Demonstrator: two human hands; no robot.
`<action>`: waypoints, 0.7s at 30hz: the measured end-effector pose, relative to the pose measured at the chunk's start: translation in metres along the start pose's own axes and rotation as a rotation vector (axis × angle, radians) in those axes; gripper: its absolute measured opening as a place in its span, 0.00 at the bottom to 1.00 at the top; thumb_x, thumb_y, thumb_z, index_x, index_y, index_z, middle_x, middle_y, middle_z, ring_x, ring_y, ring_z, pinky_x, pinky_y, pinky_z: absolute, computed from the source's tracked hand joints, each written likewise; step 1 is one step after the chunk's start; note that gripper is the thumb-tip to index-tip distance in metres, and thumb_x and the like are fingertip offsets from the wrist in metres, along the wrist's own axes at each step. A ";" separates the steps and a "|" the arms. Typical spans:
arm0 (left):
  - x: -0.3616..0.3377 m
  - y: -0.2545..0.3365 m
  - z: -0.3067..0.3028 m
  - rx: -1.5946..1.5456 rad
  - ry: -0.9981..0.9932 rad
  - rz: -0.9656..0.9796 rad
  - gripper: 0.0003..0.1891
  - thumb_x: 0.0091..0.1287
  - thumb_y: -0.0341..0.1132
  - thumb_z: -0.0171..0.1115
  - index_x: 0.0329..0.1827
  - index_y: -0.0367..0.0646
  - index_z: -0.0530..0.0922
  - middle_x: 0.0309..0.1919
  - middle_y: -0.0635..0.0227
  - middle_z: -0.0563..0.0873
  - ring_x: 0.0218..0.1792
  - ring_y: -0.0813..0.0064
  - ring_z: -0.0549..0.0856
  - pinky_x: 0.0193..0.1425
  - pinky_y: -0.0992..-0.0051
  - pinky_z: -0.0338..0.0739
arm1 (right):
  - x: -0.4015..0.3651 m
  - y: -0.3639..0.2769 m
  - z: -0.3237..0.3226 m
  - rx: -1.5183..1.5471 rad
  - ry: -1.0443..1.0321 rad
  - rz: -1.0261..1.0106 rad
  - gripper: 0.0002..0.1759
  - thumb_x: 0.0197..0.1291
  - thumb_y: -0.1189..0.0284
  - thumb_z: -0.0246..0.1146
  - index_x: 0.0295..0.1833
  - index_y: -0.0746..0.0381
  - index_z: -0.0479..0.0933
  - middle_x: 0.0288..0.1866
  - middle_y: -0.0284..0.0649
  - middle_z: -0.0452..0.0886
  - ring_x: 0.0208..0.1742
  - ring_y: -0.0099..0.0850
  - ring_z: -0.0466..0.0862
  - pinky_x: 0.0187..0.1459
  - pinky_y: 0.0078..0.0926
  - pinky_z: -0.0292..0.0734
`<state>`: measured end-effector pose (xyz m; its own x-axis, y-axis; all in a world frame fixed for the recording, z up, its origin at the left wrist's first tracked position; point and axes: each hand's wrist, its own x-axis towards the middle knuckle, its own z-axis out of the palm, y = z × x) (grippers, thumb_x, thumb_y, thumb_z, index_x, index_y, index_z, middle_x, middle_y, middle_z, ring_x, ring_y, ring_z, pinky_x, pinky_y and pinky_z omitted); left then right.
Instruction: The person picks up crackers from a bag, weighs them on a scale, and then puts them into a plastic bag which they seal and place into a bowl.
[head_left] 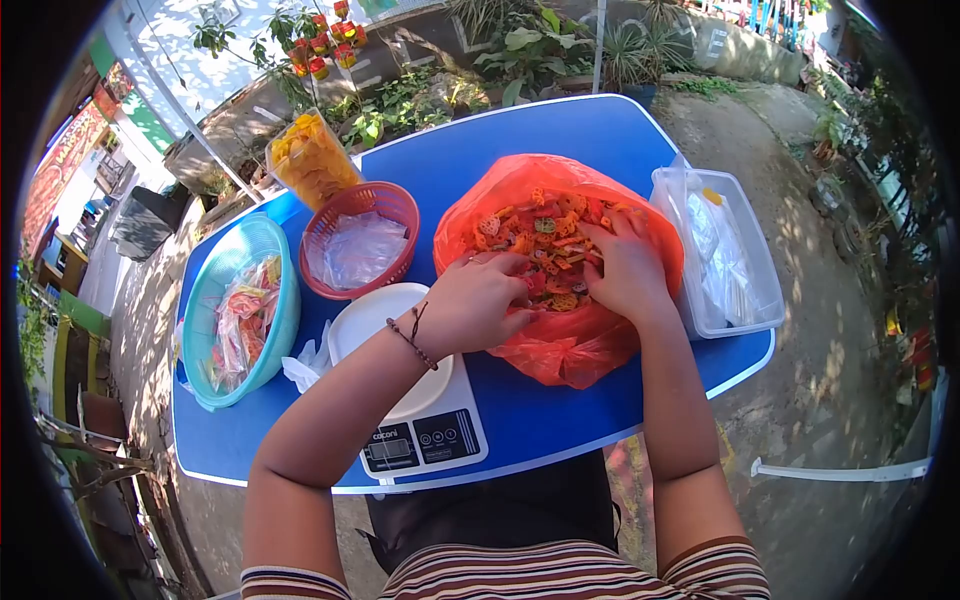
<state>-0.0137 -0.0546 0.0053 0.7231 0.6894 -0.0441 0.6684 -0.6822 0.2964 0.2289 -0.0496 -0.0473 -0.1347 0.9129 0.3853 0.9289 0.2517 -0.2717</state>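
Note:
A large red plastic bag [585, 362] stands wide open on the blue table, filled with small orange, red and green patterned crackers [545, 228]. My left hand [475, 305], with a beaded bracelet on the wrist, is at the bag's near left rim, its fingers curled over the plastic. Inside the right part of the bag, my right hand [632, 268] rests on the crackers with thumb and fingers apart. Below my left forearm is a white kitchen scale [455, 425] with a round plate [375, 318], partly covered by the arm.
On the left are a turquoise basket [200, 345] with filled plastic packets, a red basket [400, 205] with clear bags, and a container of yellow chips [312, 160]. A clear plastic box [755, 260] holding bags stands right of the red bag. The blue table [560, 435] has a white edge.

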 end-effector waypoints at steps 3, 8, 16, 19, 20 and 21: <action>0.007 -0.005 0.009 0.078 0.111 0.009 0.14 0.66 0.43 0.66 0.44 0.41 0.85 0.61 0.53 0.80 0.60 0.52 0.82 0.66 0.56 0.76 | -0.003 -0.015 -0.003 0.073 -0.063 -0.095 0.23 0.56 0.70 0.65 0.60 0.54 0.83 0.66 0.46 0.76 0.72 0.48 0.71 0.71 0.55 0.65; 0.027 0.000 -0.016 0.197 0.035 -0.182 0.13 0.67 0.42 0.64 0.42 0.41 0.80 0.46 0.55 0.84 0.49 0.55 0.86 0.52 0.57 0.82 | -0.002 -0.021 0.005 0.476 -0.176 -0.339 0.21 0.55 0.75 0.62 0.57 0.59 0.80 0.54 0.50 0.82 0.64 0.49 0.78 0.64 0.49 0.72; 0.055 0.004 -0.011 0.085 0.241 -0.008 0.16 0.69 0.42 0.62 0.53 0.41 0.78 0.53 0.55 0.84 0.53 0.53 0.86 0.55 0.58 0.82 | 0.012 -0.001 -0.012 0.495 -0.025 0.082 0.23 0.58 0.80 0.59 0.61 0.63 0.75 0.48 0.54 0.85 0.50 0.52 0.85 0.52 0.46 0.79; 0.074 -0.011 0.015 -0.035 0.273 0.105 0.21 0.72 0.44 0.60 0.62 0.43 0.77 0.62 0.53 0.81 0.63 0.52 0.81 0.67 0.56 0.75 | 0.016 0.018 0.002 0.347 0.067 0.090 0.24 0.60 0.76 0.60 0.63 0.61 0.75 0.53 0.55 0.84 0.58 0.52 0.82 0.61 0.49 0.75; 0.079 -0.017 0.025 0.002 0.303 0.120 0.22 0.73 0.45 0.59 0.64 0.44 0.77 0.63 0.53 0.80 0.65 0.53 0.79 0.70 0.55 0.72 | 0.018 0.028 0.015 0.298 0.148 -0.012 0.24 0.60 0.75 0.60 0.64 0.61 0.74 0.54 0.54 0.84 0.60 0.52 0.81 0.63 0.49 0.73; 0.082 -0.020 0.029 0.039 0.332 0.134 0.22 0.74 0.46 0.58 0.66 0.46 0.77 0.65 0.54 0.80 0.67 0.53 0.77 0.73 0.54 0.69 | 0.020 0.030 0.018 0.249 0.228 -0.114 0.25 0.60 0.74 0.61 0.65 0.60 0.74 0.55 0.53 0.85 0.62 0.51 0.80 0.65 0.49 0.72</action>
<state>0.0375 0.0082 -0.0322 0.7131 0.6300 0.3074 0.5820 -0.7765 0.2414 0.2481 -0.0183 -0.0638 -0.1263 0.7864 0.6046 0.7960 0.4441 -0.4113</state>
